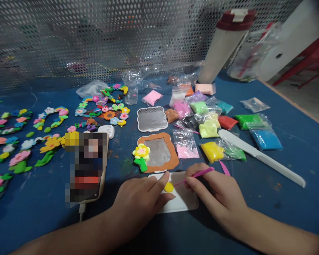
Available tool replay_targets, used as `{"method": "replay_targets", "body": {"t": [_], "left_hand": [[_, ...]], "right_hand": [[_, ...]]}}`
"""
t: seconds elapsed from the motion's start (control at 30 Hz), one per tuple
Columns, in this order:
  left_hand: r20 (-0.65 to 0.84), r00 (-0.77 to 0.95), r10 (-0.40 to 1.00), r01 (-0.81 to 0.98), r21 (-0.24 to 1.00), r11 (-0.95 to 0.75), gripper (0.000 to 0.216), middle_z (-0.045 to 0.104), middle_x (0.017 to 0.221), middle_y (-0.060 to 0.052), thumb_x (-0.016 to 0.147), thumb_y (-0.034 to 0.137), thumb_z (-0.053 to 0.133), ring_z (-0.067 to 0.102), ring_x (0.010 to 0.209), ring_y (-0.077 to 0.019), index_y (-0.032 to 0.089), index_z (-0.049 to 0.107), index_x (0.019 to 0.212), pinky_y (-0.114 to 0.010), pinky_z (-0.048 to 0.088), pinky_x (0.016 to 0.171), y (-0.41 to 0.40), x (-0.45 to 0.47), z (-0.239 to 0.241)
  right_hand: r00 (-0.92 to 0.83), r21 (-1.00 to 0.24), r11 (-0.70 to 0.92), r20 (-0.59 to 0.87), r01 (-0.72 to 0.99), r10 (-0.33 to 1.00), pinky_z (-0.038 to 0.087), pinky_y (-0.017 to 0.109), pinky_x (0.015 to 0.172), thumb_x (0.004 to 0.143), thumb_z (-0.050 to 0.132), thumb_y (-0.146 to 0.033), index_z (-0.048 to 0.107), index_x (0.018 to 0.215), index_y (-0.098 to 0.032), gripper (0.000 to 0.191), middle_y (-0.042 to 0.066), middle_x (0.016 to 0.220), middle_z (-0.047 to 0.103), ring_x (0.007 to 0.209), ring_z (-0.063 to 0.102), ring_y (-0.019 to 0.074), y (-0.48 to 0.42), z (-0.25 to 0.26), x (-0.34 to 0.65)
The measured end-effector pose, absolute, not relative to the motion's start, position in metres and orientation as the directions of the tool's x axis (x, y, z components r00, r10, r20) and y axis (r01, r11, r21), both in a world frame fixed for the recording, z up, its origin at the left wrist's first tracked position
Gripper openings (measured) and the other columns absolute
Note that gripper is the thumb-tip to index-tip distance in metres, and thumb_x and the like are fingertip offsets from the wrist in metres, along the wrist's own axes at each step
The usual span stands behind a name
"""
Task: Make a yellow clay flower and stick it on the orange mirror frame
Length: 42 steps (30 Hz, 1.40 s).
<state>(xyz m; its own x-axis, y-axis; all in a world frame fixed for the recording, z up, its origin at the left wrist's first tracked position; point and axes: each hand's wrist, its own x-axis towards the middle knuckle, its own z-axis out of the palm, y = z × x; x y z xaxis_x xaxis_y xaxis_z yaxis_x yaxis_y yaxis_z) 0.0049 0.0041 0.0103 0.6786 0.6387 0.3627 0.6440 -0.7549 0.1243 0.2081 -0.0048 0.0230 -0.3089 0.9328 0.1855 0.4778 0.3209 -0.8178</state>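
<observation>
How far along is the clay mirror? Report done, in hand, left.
Done: the mirror has a brown clay frame and one yellow flower at its left edge. In hand: the left hand pins a yellow clay piece on the white board; the right hand holds a pink tool to it. Left: the second mirror behind is bare.

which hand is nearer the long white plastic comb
Right. The right hand, holding a thin pink stick, sits just below-left of the long white plastic comb; the left hand is farther left, touching a small yellow clay blob.
</observation>
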Motion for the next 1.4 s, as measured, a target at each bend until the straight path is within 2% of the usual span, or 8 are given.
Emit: {"method": "replay_targets", "body": {"t": [0.43, 0.83, 0.97, 1.17, 1.33, 1.4], "left_hand": [[0.35, 0.677, 0.648, 0.648, 0.134, -0.75, 0.034, 0.062, 0.059, 0.004, 0.094, 0.036, 0.04, 0.059, 0.045, -0.0149, 0.013, 0.059, 0.111, -0.028, 0.041, 0.039, 0.0047, 0.0057, 0.0114], [0.365, 0.676, 0.64, 0.644, 0.129, -0.754, 0.033, 0.061, 0.058, 0.004, 0.094, 0.035, 0.04, 0.058, 0.043, -0.0145, 0.013, 0.059, 0.11, -0.028, 0.039, 0.036, 0.0049, 0.0052, 0.0095], [0.367, 0.674, 0.641, 0.646, 0.128, -0.753, 0.033, 0.061, 0.057, 0.004, 0.094, 0.035, 0.041, 0.057, 0.042, -0.0142, 0.012, 0.059, 0.109, -0.028, 0.038, 0.035, 0.0046, 0.006, 0.0091], [0.353, 0.676, 0.647, 0.649, 0.131, -0.749, 0.036, 0.062, 0.058, 0.004, 0.094, 0.038, 0.039, 0.058, 0.043, -0.0136, 0.012, 0.058, 0.111, -0.027, 0.039, 0.037, 0.004, 0.0056, 0.0095], [0.372, 0.662, 0.65, 0.633, 0.187, -0.751, 0.036, 0.067, 0.065, 0.002, 0.093, 0.04, 0.041, 0.063, 0.05, -0.0137, 0.011, 0.055, 0.11, -0.026, 0.043, 0.041, 0.0032, 0.0032, 0.01], [0.369, 0.65, 0.664, 0.638, 0.21, -0.741, 0.036, 0.07, 0.073, 0.0, 0.093, 0.04, 0.042, 0.066, 0.056, -0.0142, 0.01, 0.053, 0.111, -0.026, 0.045, 0.044, 0.0024, 0.002, 0.0102]], "right_hand": [[-0.337, -0.812, 0.326, 0.17, 0.484, 0.926, 0.046, 0.019, 0.055, 0.092, 0.041, -0.022, 0.053, 0.079, -0.021, 0.017, 0.0, 0.069, 0.061, 0.059, 0.057, 0.0103, -0.0055, 0.0257, 0.2058], [-0.366, -0.829, 0.32, 0.152, 0.459, 0.918, 0.05, 0.02, 0.06, 0.091, 0.044, -0.022, 0.057, 0.083, -0.021, 0.015, 0.001, 0.073, 0.066, 0.065, 0.062, 0.0115, -0.0065, 0.026, 0.2053], [-0.371, -0.818, 0.352, 0.186, 0.455, 0.91, 0.049, 0.02, 0.06, 0.09, 0.045, -0.019, 0.056, 0.083, -0.022, 0.013, 0.0, 0.072, 0.065, 0.063, 0.061, 0.0107, -0.0057, 0.0264, 0.2048], [-0.26, -0.788, 0.378, 0.283, 0.485, 0.923, 0.046, 0.022, 0.055, 0.088, 0.044, -0.014, 0.051, 0.083, -0.022, 0.012, -0.001, 0.068, 0.06, 0.057, 0.057, 0.0108, -0.0089, 0.0274, 0.2088], [-0.353, -0.741, 0.513, 0.384, 0.434, 0.853, 0.049, 0.021, 0.061, 0.083, 0.047, -0.008, 0.049, 0.087, -0.024, 0.017, -0.002, 0.072, 0.064, 0.064, 0.061, 0.0115, -0.0126, 0.0305, 0.2113], [-0.357, -0.738, 0.512, 0.379, 0.441, 0.854, 0.049, 0.02, 0.06, 0.083, 0.048, -0.008, 0.05, 0.087, -0.024, 0.016, -0.002, 0.072, 0.065, 0.063, 0.062, 0.011, -0.0126, 0.0299, 0.2104]]}}
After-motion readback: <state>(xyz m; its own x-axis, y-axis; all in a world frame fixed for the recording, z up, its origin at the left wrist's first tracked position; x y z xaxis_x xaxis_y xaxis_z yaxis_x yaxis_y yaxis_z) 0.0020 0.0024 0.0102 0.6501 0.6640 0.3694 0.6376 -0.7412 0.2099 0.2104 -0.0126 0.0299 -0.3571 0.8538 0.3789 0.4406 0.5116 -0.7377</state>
